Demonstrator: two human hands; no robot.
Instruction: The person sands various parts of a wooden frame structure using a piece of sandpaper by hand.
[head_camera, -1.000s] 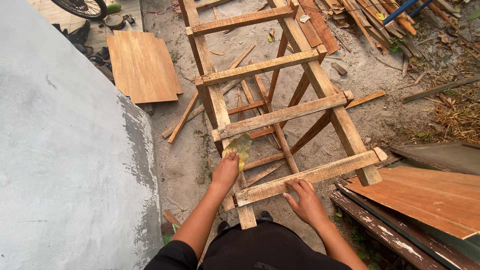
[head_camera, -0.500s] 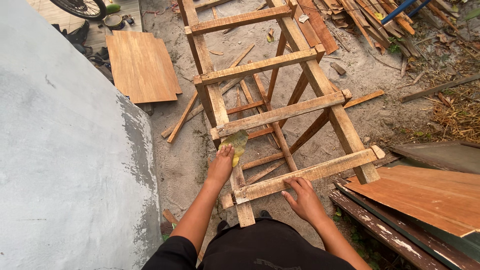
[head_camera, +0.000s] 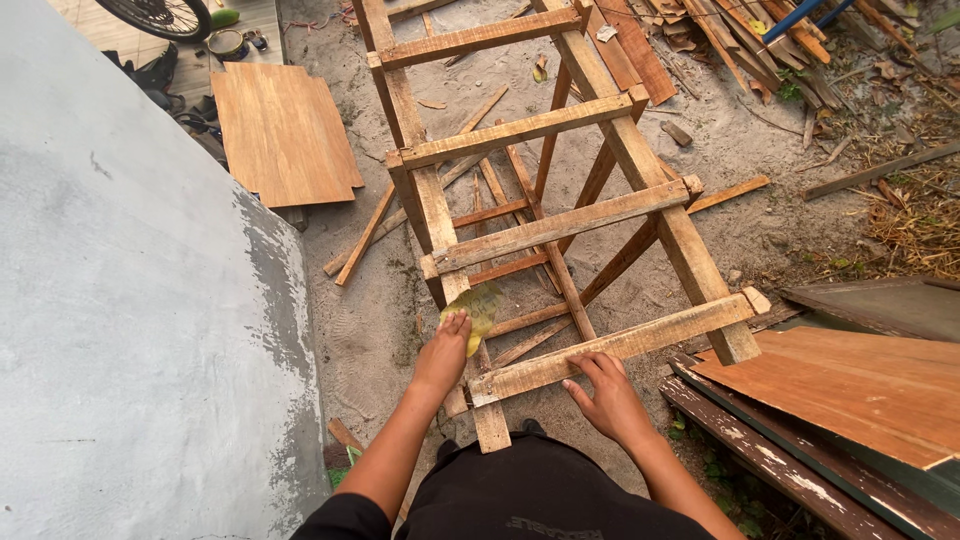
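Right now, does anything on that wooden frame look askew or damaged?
Yes: the nearest crosspiece sits slanted and overhangs the right rail, its ends rough. Loose offcuts litter the sand. The left hand presses yellow sandpaper on the left rail.

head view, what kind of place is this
Probably an outdoor carpentry yard: sandy ground strewn with wood offcuts, plywood sheets, and a rough wooden frame that the person's left hand rubs with yellowish sandpaper.
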